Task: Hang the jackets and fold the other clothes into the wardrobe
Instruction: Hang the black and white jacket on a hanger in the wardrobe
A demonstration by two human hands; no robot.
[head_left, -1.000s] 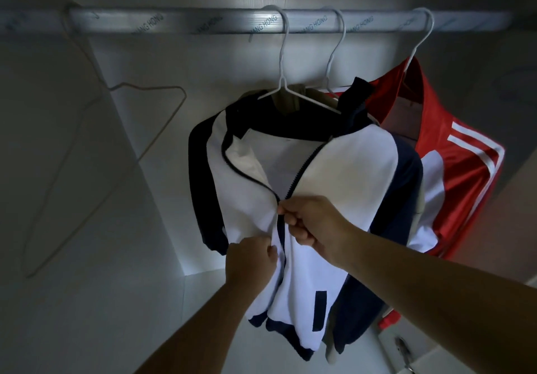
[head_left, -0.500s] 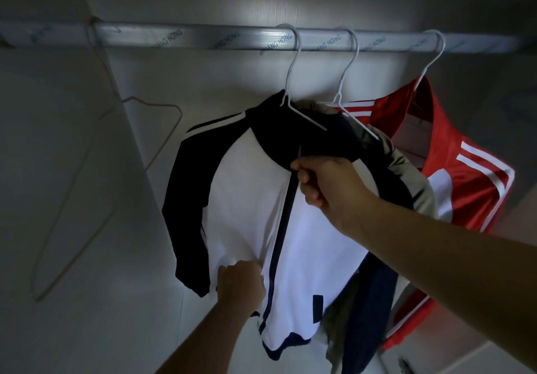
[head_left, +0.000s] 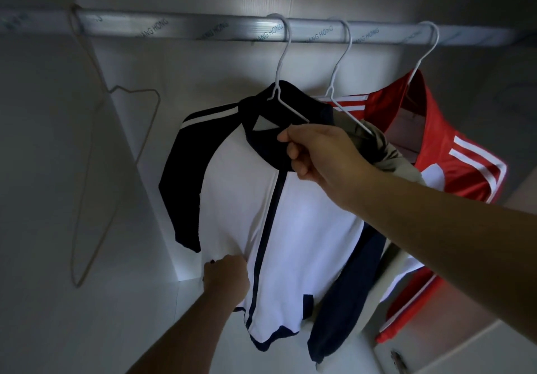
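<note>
White and navy jacket [head_left: 293, 228] hangs zipped on a white wire hanger [head_left: 283, 83] from the metal rail [head_left: 203, 28] inside the wardrobe. Right hand [head_left: 316, 153], fingers pinched on the navy collar at the zip top. Left hand [head_left: 226, 277], fingers closed on the white front panel near the hem. Red striped jacket [head_left: 453, 153] hangs further right; an empty hanger [head_left: 116, 170] far left.

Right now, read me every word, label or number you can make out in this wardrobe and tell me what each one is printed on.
"HANG HONG": printed on the metal hanging rail, clearest near the middle; it seems to repeat along the rail, though some copies are cut off by hanger hooks or blurred.
Faint print at the rail's far left end: too blurred to read.
White and navy jacket, red jacket: stripes only, no readable text.
</note>
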